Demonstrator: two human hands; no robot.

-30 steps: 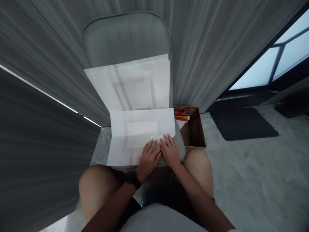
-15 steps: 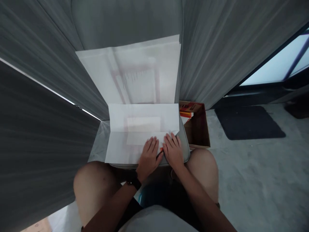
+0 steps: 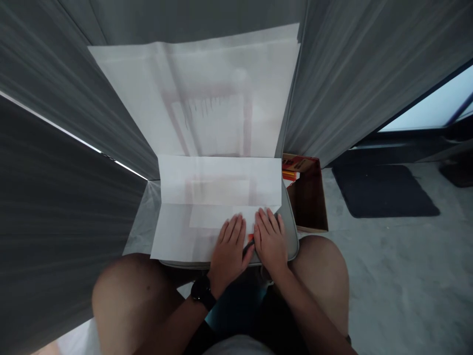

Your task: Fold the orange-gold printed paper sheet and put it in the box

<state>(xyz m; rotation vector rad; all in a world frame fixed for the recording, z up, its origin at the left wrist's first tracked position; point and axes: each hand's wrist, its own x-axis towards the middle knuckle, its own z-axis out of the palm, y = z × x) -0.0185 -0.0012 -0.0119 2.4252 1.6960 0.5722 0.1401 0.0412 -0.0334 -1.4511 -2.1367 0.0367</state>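
Observation:
A large white sheet of paper (image 3: 218, 192) with creases across it covers the seat of a grey chair (image 3: 291, 231). Its upper part leans up against the backrest, and faint reddish lines show through. My left hand (image 3: 229, 251), with a black watch on the wrist, lies flat on the paper's lower right part, fingers stretched out. Beside it, my right hand (image 3: 271, 241) rests flat over the right corner, where the edge is folded over. A small orange patch (image 3: 251, 237) and a thin dark shape show between the hands; I cannot tell what they belong to.
Right of the chair, an open cardboard box (image 3: 308, 197) on the floor holds red, orange and white items. Farther right lies a dark mat (image 3: 384, 191). Grey curtains (image 3: 332, 74) hang close on both sides. My knees flank the seat.
The camera view has shifted, so the paper looks larger and nearer. Both hands stay flat on the lower right part of the paper, with little movement.

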